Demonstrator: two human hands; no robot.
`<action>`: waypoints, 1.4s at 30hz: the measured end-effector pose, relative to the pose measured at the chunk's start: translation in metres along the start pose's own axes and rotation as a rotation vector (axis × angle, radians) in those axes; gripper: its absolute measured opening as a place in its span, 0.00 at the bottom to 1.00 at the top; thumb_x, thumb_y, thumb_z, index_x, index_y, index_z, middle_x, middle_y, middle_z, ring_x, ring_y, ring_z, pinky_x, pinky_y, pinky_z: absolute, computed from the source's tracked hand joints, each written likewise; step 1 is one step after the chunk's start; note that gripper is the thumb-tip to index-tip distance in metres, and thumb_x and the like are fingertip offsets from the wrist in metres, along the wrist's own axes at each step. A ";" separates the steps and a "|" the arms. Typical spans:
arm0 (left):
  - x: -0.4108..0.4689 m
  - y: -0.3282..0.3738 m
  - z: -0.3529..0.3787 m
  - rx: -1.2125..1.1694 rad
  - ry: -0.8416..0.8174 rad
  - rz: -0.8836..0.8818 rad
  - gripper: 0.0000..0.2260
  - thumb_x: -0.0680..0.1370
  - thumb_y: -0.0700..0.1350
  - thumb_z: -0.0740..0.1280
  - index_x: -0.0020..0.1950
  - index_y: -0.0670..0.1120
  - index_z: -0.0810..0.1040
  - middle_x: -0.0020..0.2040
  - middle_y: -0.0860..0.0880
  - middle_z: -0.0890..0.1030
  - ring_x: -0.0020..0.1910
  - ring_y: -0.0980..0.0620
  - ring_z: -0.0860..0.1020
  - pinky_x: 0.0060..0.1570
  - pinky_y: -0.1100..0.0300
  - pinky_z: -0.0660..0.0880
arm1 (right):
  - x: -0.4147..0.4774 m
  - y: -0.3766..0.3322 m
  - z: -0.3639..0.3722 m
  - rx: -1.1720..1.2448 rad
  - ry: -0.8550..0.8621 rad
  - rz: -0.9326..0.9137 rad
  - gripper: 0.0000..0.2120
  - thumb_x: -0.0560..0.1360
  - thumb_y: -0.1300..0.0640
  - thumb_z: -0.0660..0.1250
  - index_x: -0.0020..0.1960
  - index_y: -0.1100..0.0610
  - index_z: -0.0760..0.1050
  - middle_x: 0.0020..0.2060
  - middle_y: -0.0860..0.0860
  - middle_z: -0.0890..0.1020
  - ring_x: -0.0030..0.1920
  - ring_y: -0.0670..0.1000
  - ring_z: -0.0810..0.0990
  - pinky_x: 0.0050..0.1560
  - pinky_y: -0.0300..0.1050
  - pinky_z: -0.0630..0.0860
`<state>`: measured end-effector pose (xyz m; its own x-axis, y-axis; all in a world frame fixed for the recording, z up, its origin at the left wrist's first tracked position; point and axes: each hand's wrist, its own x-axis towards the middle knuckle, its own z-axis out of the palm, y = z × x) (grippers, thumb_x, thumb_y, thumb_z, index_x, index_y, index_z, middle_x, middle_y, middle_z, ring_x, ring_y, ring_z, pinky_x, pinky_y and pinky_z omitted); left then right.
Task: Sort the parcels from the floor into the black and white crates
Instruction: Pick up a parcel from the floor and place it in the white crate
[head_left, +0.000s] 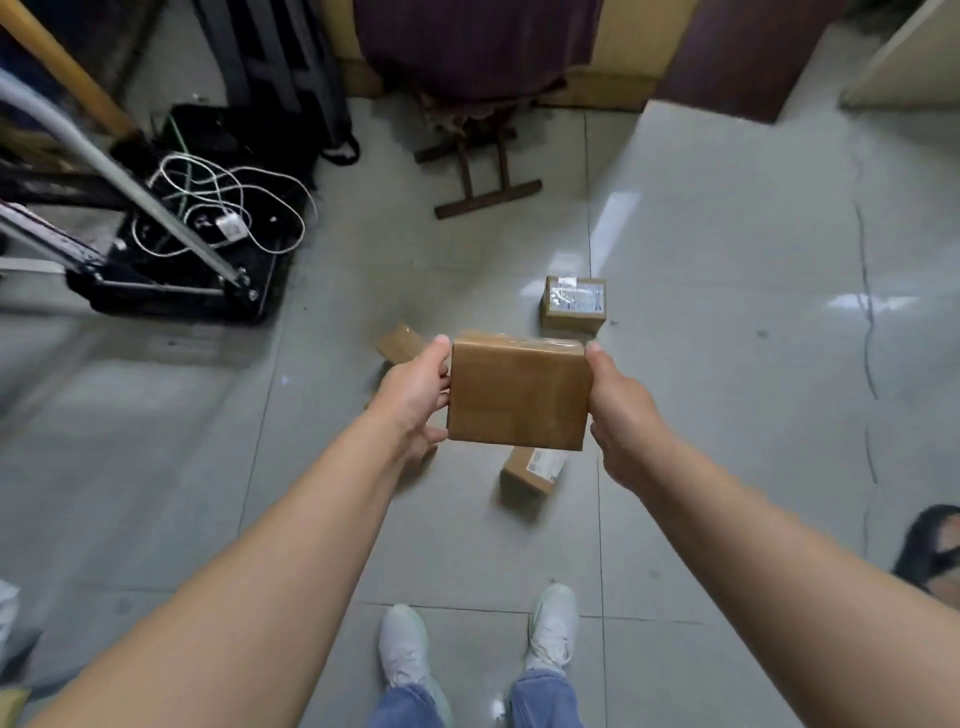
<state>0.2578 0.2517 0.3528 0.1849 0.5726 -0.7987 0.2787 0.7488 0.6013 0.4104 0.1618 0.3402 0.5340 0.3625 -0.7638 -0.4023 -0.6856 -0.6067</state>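
Parcel (519, 392) in hand, the biggest of the 4 we see: a plain brown box held above the tiled floor (727, 364). It is clamped between our left hand (415, 395) and right hand (623, 415), with the fingers (434, 434) curled round its side edges and the thumbs on top. We judge this the carry step.

3 smaller parcels lie on the floor: a labelled box (573, 304) beyond, a half-hidden box (535, 470) partly under the held one, and a tilted box (400, 343) behind the left hand.

No crate shows, so next we must turn, find the right crate and lower the parcel in.
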 end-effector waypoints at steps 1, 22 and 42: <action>-0.023 0.021 -0.007 -0.024 0.016 0.036 0.15 0.80 0.55 0.58 0.41 0.47 0.75 0.38 0.53 0.78 0.38 0.56 0.76 0.35 0.58 0.75 | -0.021 -0.022 0.001 -0.003 0.002 -0.054 0.18 0.77 0.37 0.56 0.52 0.52 0.68 0.46 0.47 0.75 0.43 0.45 0.73 0.39 0.40 0.68; -0.349 0.188 -0.214 -0.498 0.493 0.504 0.12 0.76 0.55 0.65 0.51 0.47 0.78 0.44 0.49 0.80 0.42 0.50 0.77 0.35 0.58 0.72 | -0.387 -0.253 0.110 -0.058 -0.422 -0.602 0.29 0.73 0.34 0.60 0.65 0.54 0.70 0.56 0.50 0.76 0.56 0.56 0.76 0.60 0.58 0.74; -0.443 0.025 -0.414 -1.087 0.995 0.555 0.10 0.73 0.42 0.66 0.53 0.42 0.75 0.43 0.45 0.79 0.37 0.50 0.76 0.35 0.59 0.72 | -0.529 -0.120 0.328 -0.486 -1.036 -0.854 0.07 0.77 0.43 0.62 0.42 0.43 0.75 0.42 0.40 0.76 0.43 0.41 0.74 0.39 0.40 0.69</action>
<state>-0.2068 0.1549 0.7300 -0.7618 0.5000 -0.4119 -0.4755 0.0003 0.8797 -0.0675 0.2592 0.7444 -0.3820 0.9118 -0.1506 0.1644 -0.0933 -0.9820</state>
